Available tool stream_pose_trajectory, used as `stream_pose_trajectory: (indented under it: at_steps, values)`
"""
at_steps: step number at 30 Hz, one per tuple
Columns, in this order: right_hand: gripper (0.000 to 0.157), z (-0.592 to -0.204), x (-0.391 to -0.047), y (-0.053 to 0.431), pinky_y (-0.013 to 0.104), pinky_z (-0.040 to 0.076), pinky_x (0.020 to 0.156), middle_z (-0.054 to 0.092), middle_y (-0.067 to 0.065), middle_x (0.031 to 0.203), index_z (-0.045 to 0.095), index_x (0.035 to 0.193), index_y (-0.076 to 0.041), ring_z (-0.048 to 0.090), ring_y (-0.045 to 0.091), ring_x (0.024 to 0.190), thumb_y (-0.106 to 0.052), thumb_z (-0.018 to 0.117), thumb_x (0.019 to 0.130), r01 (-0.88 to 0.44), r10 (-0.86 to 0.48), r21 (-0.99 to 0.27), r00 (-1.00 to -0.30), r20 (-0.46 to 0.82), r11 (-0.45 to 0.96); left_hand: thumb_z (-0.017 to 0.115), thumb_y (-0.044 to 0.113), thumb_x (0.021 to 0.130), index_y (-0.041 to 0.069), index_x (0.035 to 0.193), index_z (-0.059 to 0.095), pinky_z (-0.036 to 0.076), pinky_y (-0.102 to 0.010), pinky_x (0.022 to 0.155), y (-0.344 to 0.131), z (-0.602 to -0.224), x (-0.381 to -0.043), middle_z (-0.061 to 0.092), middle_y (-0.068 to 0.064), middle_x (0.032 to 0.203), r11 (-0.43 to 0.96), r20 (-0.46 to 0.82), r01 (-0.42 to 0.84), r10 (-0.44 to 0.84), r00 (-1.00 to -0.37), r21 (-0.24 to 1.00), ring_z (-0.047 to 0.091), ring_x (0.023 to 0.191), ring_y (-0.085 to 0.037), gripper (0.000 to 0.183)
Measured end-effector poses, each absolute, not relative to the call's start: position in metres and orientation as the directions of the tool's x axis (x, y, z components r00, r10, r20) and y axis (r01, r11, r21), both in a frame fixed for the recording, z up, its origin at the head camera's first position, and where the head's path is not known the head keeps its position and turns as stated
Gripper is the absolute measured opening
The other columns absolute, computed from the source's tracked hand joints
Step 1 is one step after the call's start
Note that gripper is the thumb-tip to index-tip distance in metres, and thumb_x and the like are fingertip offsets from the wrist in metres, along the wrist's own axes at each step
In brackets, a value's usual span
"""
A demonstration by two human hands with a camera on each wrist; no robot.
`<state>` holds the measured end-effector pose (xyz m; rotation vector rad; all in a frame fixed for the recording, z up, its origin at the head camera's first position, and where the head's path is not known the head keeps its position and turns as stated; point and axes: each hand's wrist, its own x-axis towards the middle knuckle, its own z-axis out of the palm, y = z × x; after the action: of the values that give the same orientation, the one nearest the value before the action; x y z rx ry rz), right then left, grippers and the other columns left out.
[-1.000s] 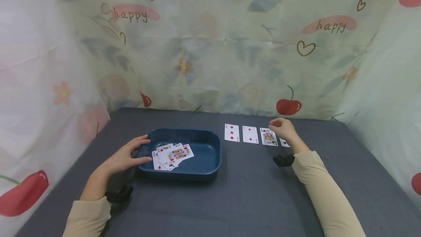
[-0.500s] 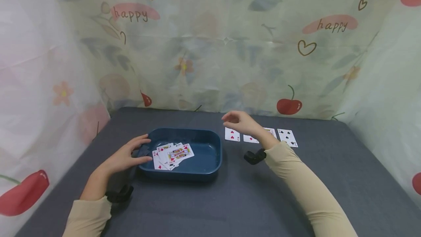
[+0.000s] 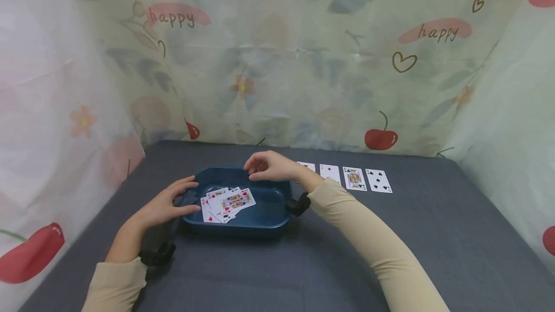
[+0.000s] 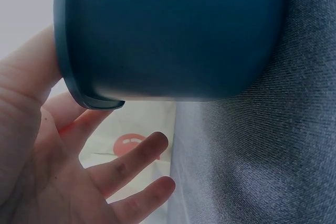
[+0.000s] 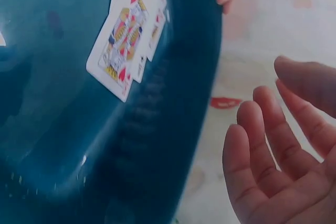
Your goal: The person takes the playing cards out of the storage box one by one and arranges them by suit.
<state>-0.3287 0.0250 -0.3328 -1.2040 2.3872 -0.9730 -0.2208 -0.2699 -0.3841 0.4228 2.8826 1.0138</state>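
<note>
My left hand (image 3: 166,203) stays at the left end of a dark blue tray (image 3: 236,231). Its thumb and front fingers rest over the rim, while the other fingers stretch out beneath it in the left wrist view. Several playing cards lie in a loose face-up pile inside the tray, a king of hearts (image 3: 238,200) on top. My right hand (image 3: 273,165) hovers over the tray's far right part. In the right wrist view its fingers are loosely bent with nothing between them, apart from the pile.
Right of the tray a row of face-up cards lies on the grey cloth (image 3: 329,264): one partly behind my right wrist, then a two of diamonds (image 3: 328,171), a king of clubs (image 3: 354,178) and a spades card (image 3: 378,180). A printed curtain (image 3: 277,85) closes off the back.
My right hand has left the spades card at the row's right end, exposing it, and swept left across the row to above the tray. The left hand and the tray have stayed in place.
</note>
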Motion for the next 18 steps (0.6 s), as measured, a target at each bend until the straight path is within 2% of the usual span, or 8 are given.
stream_pose_trajectory:
  at_steps: [3,9,18]
  values:
    - [0.032,-0.337,-0.33,0.011,0.021,0.052,0.083,0.064,0.016,0.106,0.059,0.116,0.0,0.062,0.016,0.092,-0.01,0.064,0.087,-0.604,-0.824,-0.683,-0.566,0.004,0.411,0.066,0.038,0.085,0.002,0.139,0.039,0.032,-0.066,0.101,-0.27,-0.384,-0.221,0.022,-0.023,0.152,0.746,0.039,0.24,0.277,-0.96,0.621,0.034,0.13,-0.051,0.071]
    - [0.036,-0.349,-0.333,-0.013,0.024,0.05,0.091,0.061,0.018,0.118,0.058,0.12,-0.001,0.061,0.021,0.104,-0.009,0.065,0.086,-0.609,-0.85,-0.655,-0.517,-0.1,0.447,0.065,0.035,0.085,0.002,0.139,0.038,0.032,-0.066,0.101,-0.27,-0.384,-0.221,0.021,-0.023,0.152,0.742,0.035,0.237,0.278,-0.96,0.627,0.033,0.13,-0.051,0.069]
    - [0.035,-0.372,-0.337,-0.032,0.028,0.046,0.1,0.062,0.012,0.121,0.059,0.119,-0.003,0.057,0.022,0.114,-0.006,0.066,0.084,-0.628,-0.844,-0.593,-0.505,-0.181,0.503,0.065,0.038,0.085,0.003,0.14,0.037,0.032,-0.065,0.101,-0.271,-0.384,-0.22,0.02,-0.023,0.152,0.737,0.035,0.239,0.281,-0.959,0.632,0.032,0.131,-0.051,0.071]
